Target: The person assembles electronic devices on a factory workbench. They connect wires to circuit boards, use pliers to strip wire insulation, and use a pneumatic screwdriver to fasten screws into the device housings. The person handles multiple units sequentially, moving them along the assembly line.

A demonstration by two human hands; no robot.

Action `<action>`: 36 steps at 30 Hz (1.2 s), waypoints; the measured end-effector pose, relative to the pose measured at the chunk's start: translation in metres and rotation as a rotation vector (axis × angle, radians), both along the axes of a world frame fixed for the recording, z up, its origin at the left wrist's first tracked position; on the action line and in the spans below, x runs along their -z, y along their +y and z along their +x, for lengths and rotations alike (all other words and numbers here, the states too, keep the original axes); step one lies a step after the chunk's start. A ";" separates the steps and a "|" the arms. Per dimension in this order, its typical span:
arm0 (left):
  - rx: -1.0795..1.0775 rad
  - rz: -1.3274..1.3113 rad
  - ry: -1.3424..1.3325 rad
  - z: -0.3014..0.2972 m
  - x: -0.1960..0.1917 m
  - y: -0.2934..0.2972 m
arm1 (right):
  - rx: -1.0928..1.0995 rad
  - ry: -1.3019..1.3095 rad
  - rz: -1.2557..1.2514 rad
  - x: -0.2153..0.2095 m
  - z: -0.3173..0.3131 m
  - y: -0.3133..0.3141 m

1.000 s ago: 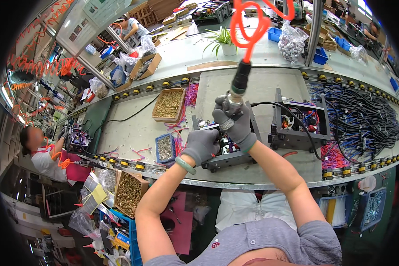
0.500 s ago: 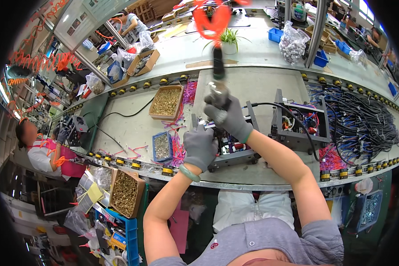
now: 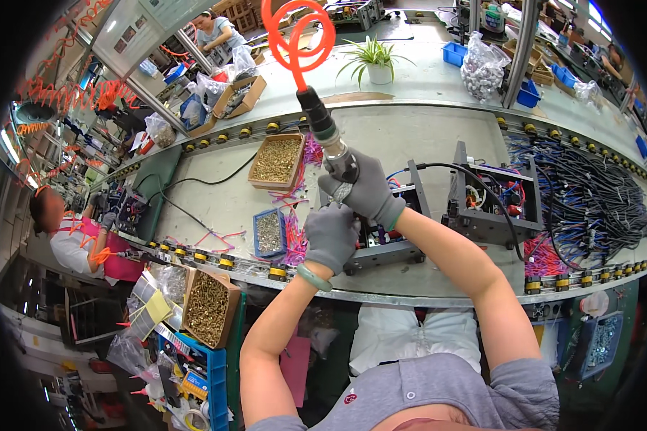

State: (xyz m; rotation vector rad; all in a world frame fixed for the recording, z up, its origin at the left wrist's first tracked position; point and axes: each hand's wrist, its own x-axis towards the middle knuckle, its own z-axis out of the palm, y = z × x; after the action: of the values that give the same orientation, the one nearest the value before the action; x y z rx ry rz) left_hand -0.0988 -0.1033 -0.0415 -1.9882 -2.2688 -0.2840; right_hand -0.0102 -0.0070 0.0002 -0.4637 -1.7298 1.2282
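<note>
Right hand (image 3: 366, 188), in a grey glove, is clenched around the body of a pneumatic screwdriver (image 3: 328, 140), which I see tilted up and to the left, its coiled orange air hose (image 3: 295, 39) rising out of the top of the frame. Its tip points down at the dark electronic unit (image 3: 388, 237) sitting on the workbench (image 3: 410, 136) directly in front of me. My left hand (image 3: 331, 235), also grey-gloved with a pale green bangle (image 3: 315, 277) on the wrist, rests curled on the near left edge of that unit, just below the driver's tip; I cannot tell whether it pinches anything. Just left of it stands a small blue tray of screws (image 3: 269, 232), and farther back a cardboard box of brass screws (image 3: 276, 161). A second dark unit (image 3: 492, 208) sits to the right, near a heap of black cables (image 3: 597, 201).
</note>
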 end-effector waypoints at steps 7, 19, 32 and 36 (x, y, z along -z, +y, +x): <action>-0.041 0.355 -0.810 -0.024 0.021 -0.005 | -0.280 0.068 -0.119 0.009 0.011 0.012; -0.278 0.047 -2.421 0.034 0.072 -0.152 | -0.350 0.553 -0.287 -0.001 0.088 -0.064; -0.193 -0.125 -2.315 0.094 0.046 -0.099 | 0.004 0.645 -0.502 0.016 0.163 -0.103; -0.108 -0.135 -2.694 0.101 0.050 -0.103 | -0.108 0.928 -0.538 0.020 0.158 -0.100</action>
State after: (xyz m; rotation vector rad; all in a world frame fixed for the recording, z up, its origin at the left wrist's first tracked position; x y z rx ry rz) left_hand 0.0019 -0.2058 -0.0911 0.0572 0.5440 1.3578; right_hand 0.1478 -0.1070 -0.0193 -0.0552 -0.6403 1.6384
